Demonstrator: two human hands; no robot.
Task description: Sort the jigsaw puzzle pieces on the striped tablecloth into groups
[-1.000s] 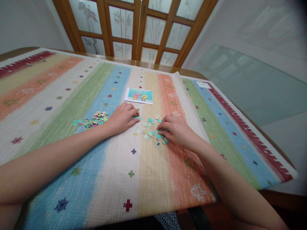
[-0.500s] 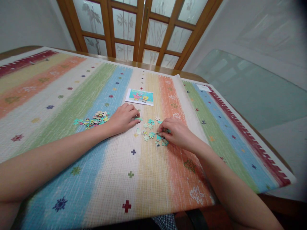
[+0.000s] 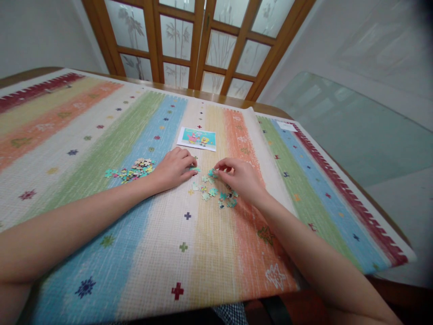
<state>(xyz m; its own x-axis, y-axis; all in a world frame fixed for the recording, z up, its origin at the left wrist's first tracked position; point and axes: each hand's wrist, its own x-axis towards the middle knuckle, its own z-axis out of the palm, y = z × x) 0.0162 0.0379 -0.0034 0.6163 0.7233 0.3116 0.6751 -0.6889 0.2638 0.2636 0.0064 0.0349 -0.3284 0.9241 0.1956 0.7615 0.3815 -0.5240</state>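
My left hand [image 3: 173, 168] rests on the cloth with its fingers closed around a turquoise jigsaw puzzle piece [image 3: 194, 169]. Across from it, my right hand [image 3: 241, 177] has thumb and forefinger pinched at another turquoise puzzle piece [image 3: 211, 173]. Several loose turquoise and pale green pieces [image 3: 213, 192] lie spread between and just below the hands. Behind my left wrist sits a heap of mixed-colour puzzle pieces [image 3: 137, 169], partly covered by the forearm. A small picture card [image 3: 197, 139] with cartoon figures lies flat beyond the hands.
A striped tablecloth [image 3: 162, 253] covers the table, whose wooden edge [image 3: 267, 107] shows at the back. A white label [image 3: 287, 126] is at the far right. Wooden doors with glass panes [image 3: 199, 49] stand behind, and a glass panel [image 3: 355, 126] is on the right.
My right hand has moved left and slightly away from me, from the lower right pieces to one nearer my left hand. The left hand has stayed in place.
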